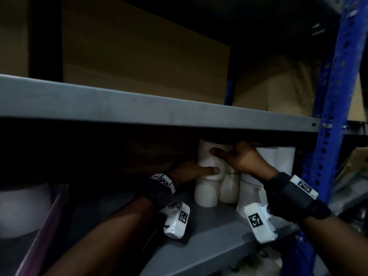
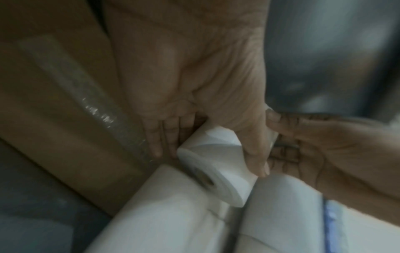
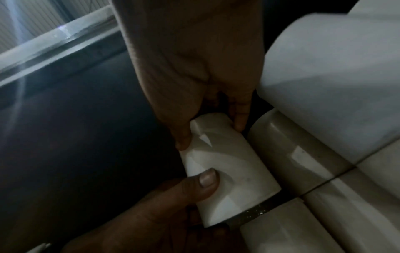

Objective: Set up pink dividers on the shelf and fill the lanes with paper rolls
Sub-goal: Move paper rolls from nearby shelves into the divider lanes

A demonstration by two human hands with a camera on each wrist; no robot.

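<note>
A white paper roll (image 1: 209, 158) stands upright on a lower roll (image 1: 206, 193) in the shelf bay, just under the upper shelf board. My left hand (image 1: 201, 170) grips its lower part, thumb across the front. My right hand (image 1: 225, 154) grips its upper part from the right. In the left wrist view the roll (image 2: 216, 167) sits between the left thumb and fingers. In the right wrist view the roll (image 3: 229, 171) is pinched by the right thumb and a finger. More white rolls (image 1: 342, 158) stand stacked to the right. A pink divider (image 1: 45, 222) lies at lower left.
The grey upper shelf edge (image 1: 159, 108) hangs low over the rolls. A blue perforated upright (image 1: 334, 96) bounds the bay on the right. Cardboard boxes (image 1: 139, 56) sit above; another box (image 2: 54, 102) stands left of the rolls. A large white roll (image 1: 22, 212) sits at far left.
</note>
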